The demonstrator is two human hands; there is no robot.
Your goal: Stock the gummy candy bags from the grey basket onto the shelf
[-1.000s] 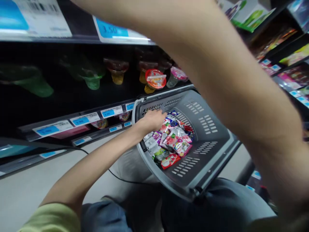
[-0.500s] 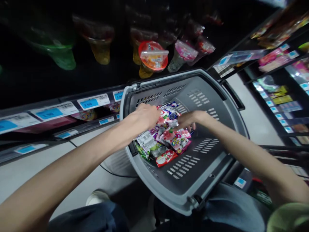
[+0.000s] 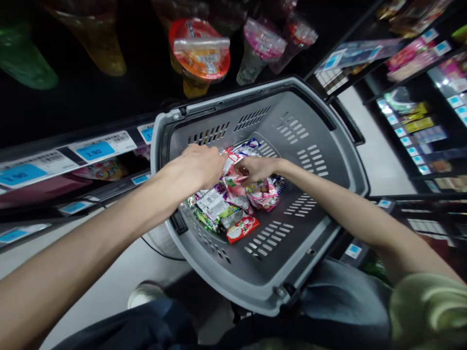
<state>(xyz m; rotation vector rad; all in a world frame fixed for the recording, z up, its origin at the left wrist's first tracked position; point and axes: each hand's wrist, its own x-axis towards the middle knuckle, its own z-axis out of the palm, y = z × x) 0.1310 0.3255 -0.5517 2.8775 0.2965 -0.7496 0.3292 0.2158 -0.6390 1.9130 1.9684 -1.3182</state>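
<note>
Now, leftmost, the left hand bends over the heap inside the grey basket; its fingertips are hidden, so whether it grips anything I cannot tell. Just right of it, the right hand has come down into the basket over the last second and now pinches a pink packet, so both hands are sorting one heap. Lower packets lie covered; farther right, shelf goods blur.

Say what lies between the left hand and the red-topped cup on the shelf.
In the head view, the rim and slotted wall of the grey basket come between the left hand and the red-topped cup.
</note>
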